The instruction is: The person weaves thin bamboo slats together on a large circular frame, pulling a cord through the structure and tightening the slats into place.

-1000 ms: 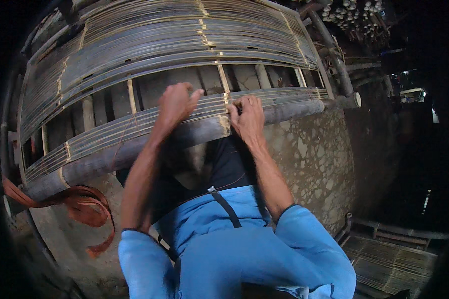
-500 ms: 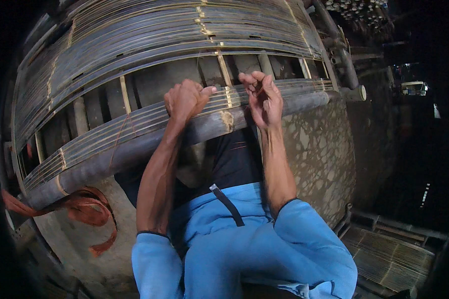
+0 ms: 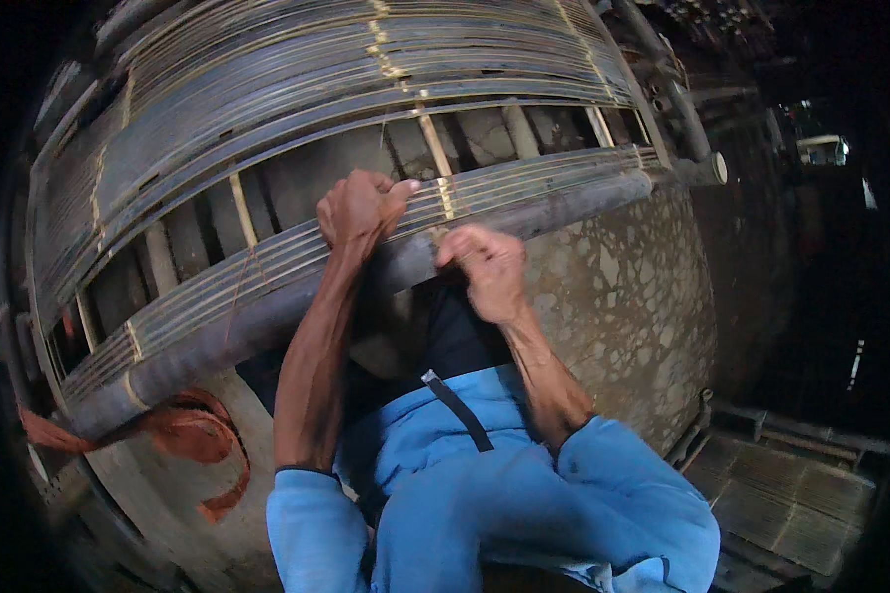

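My left hand (image 3: 361, 210) is closed in a fist over the thin split strips (image 3: 297, 235) that run along a thick bamboo pole (image 3: 208, 321); whatever its fingers grip is hidden. Its thumb points right, toward a pale binding (image 3: 446, 198) that crosses the strips. Slightly blurred, my right hand (image 3: 489, 272) is at the near side of the pole with fingers curled together, close to the pale tie around it. Anything in those fingers is too small to make out. Beyond the hands stretches a large slatted bamboo panel (image 3: 297, 89) laced with pale cord.
A reddish cloth strip (image 3: 193, 435) hangs from the pole's left end. Bamboo crosspieces (image 3: 242, 210) span the gap between strips and panel. At the right a bamboo pole end (image 3: 719, 168) sticks out, and another slatted piece (image 3: 791, 504) lies lower right on the stone-patterned floor (image 3: 613, 326).
My right hand has come down and left from above the strips to the pole's near side, its fingers curling in. The left hand stays closed in nearly the same place.
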Action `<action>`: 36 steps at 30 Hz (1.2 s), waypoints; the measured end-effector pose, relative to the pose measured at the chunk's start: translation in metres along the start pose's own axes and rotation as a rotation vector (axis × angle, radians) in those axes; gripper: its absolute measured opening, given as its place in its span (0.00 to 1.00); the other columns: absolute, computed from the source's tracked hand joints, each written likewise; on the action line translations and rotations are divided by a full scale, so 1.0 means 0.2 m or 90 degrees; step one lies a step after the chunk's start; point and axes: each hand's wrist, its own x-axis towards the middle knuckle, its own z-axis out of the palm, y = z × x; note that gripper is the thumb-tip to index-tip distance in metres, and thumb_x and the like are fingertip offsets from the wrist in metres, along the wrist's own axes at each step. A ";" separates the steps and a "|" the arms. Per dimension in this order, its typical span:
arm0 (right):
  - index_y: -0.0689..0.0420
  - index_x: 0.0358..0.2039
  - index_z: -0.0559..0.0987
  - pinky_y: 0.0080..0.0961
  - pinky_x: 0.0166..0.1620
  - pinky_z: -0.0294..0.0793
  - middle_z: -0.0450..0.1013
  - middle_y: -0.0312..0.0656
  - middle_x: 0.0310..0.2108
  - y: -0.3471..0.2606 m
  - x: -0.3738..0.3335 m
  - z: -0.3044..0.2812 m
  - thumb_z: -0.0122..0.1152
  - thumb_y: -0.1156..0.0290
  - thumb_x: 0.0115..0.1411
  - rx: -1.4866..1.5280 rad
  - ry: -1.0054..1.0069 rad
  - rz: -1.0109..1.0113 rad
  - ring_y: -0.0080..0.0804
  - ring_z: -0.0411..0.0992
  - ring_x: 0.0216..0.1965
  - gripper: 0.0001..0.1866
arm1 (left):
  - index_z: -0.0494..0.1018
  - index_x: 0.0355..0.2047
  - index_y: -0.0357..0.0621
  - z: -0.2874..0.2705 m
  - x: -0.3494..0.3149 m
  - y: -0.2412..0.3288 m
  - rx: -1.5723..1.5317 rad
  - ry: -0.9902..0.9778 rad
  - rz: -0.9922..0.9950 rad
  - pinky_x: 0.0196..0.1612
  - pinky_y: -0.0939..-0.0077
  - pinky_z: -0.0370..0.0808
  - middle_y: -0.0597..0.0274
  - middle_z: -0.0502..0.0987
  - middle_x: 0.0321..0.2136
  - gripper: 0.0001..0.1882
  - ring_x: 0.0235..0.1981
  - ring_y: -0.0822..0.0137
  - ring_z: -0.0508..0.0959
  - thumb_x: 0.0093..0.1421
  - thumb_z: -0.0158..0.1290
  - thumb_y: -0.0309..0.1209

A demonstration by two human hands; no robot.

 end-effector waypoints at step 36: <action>0.62 0.25 0.83 0.36 0.49 0.75 0.78 0.49 0.45 0.17 0.78 -1.58 0.66 0.62 0.59 -0.474 0.052 -0.232 0.43 0.76 0.45 0.15 | 0.66 0.29 0.37 0.65 0.02 1.00 0.056 -0.108 0.488 0.41 0.71 0.66 0.63 0.63 0.22 0.17 0.27 0.66 0.64 0.74 0.47 0.35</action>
